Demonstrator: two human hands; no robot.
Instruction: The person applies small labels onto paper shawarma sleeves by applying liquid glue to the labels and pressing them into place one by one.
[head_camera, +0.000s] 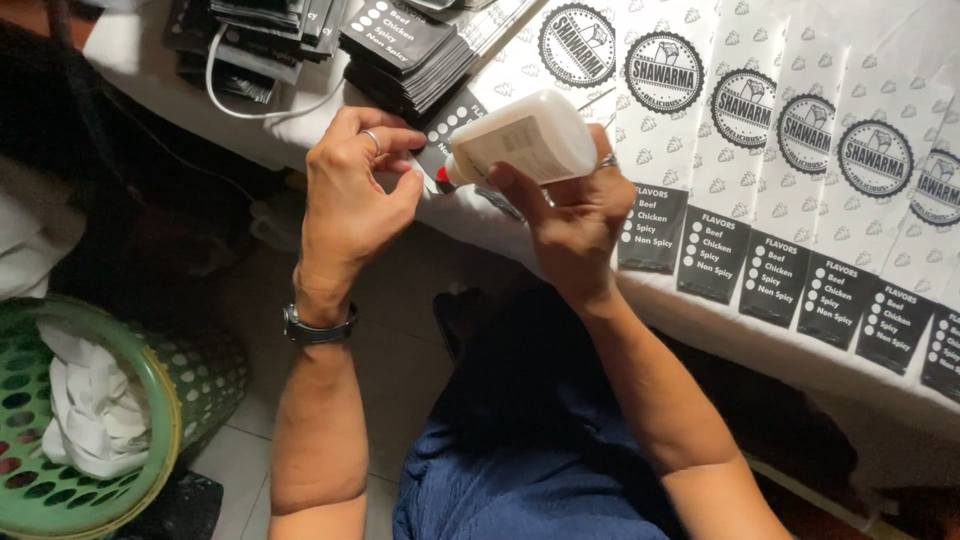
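I hold a white plastic squeeze bottle with a small red nozzle (520, 137) in my right hand (575, 215), fingers clamped around its body so it lies nearly level, nozzle pointing to my left. My left hand (350, 195) is at that nozzle, thumb and fingertips pinched together right beside the red tip; whether they grip a cap or only touch the tip, I cannot tell, since the fingers hide it. The bottle hangs just above the near edge of the white cloth-covered table (140, 55), over a flat black-and-white printed paper sleeve (450, 130) whose dark end pokes out under my fingers.

To my judgement I am at the step of readying the nozzle, opening or clearing it, before anything is squeezed out. The next move calls for a steady grip with my right hand, tipping the nozzle downward over the paper, and a light squeeze so only a thin line comes out.

A row of long white printed paper sleeves with black ends (760, 180) lies overlapped along the table to my right, and a stack of the dark ends (400, 45) sits behind my left hand. A green plastic basket with white cloth in it (160, 400) stands on the floor to my left.
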